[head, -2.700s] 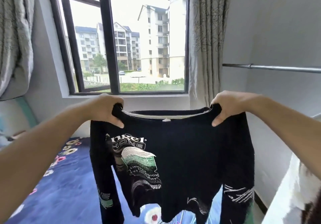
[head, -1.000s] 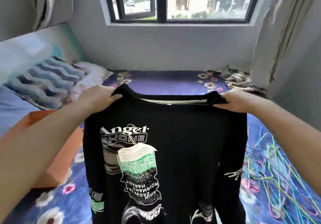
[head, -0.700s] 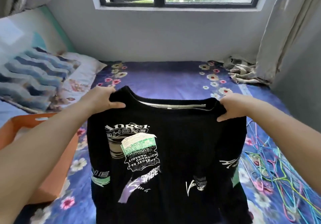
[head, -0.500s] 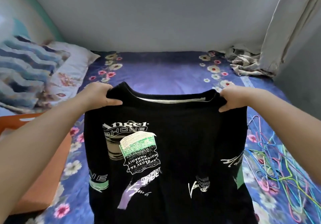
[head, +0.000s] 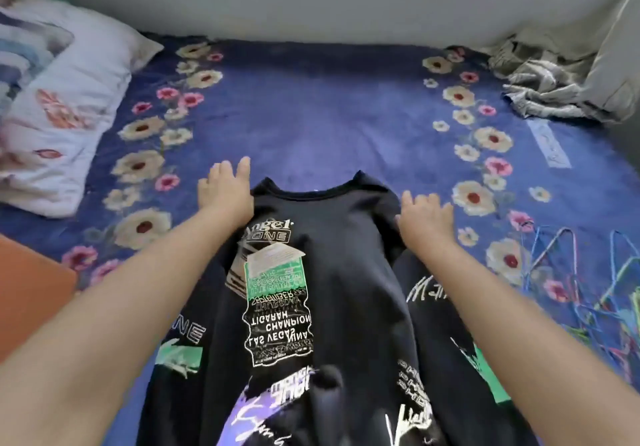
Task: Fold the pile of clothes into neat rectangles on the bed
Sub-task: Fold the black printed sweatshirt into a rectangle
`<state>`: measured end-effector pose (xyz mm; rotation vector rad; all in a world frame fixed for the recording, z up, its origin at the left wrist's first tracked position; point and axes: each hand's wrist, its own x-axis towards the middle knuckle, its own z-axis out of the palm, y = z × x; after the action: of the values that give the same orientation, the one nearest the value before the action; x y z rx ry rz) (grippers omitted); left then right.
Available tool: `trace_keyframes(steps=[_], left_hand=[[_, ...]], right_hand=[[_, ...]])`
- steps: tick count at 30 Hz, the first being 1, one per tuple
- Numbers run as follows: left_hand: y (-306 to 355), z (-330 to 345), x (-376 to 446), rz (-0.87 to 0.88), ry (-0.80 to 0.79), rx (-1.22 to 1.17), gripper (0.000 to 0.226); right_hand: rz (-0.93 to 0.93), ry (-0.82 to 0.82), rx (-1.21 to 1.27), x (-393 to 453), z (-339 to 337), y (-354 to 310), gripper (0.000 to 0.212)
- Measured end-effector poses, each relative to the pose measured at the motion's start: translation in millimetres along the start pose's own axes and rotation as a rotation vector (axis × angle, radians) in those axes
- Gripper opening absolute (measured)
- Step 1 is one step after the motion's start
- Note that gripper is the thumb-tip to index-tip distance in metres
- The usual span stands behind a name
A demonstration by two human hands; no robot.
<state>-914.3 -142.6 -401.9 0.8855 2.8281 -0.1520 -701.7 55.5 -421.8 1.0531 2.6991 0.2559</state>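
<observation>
Item: black printed sweatshirt (head: 332, 272), laid print-up on the bed (head: 311, 123) for folding. Your left hand (head: 227, 191) and right hand (head: 425, 217) rest flat at its shoulders, each grip released, apparently to spread the cloth.

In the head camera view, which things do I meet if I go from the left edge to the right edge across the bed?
Orange box → white flowered pillow → left hand → black printed sweatshirt → right hand → coloured wire hangers. The crumpled grey cloth lies farther back, at the far right corner.
</observation>
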Motion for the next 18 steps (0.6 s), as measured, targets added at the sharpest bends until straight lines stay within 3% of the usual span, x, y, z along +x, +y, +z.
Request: trace_keyframes(steps=[2, 6, 9, 12, 15, 18], left_hand=[[16.3, 58.5, -20.9, 0.124, -0.033, 0.036, 0.068], [29.0, 150.4, -64.2, 0.254, -0.190, -0.006, 0.068], [33.3, 190.5, -94.2, 0.414, -0.294, 0.052, 0.068], [31.5, 222.8, -124.3, 0.511, -0.393, 0.087, 0.070], [28.7, 240.1, -145.5, 0.515, -0.432, 0.123, 0.073], [25.7, 255.6, -164.9, 0.517, -0.355, 0.053, 0.071]], right_hand=[[-0.135, -0.080, -0.016, -23.3, 52.4, -15.6, 0.039], [-0.249, -0.233, 0.015, -64.8, 132.3, -26.2, 0.044], [-0.337, -0.281, 0.115, -93.0, 164.0, -23.1, 0.067], [-0.378, -0.270, 0.060, -127.3, 210.0, -7.9, 0.080], [-0.386, -0.250, 0.078, -157.6, 236.6, -3.7, 0.075], [-0.426, -0.183, 0.060, -181.5, 244.0, -7.2, 0.057]])
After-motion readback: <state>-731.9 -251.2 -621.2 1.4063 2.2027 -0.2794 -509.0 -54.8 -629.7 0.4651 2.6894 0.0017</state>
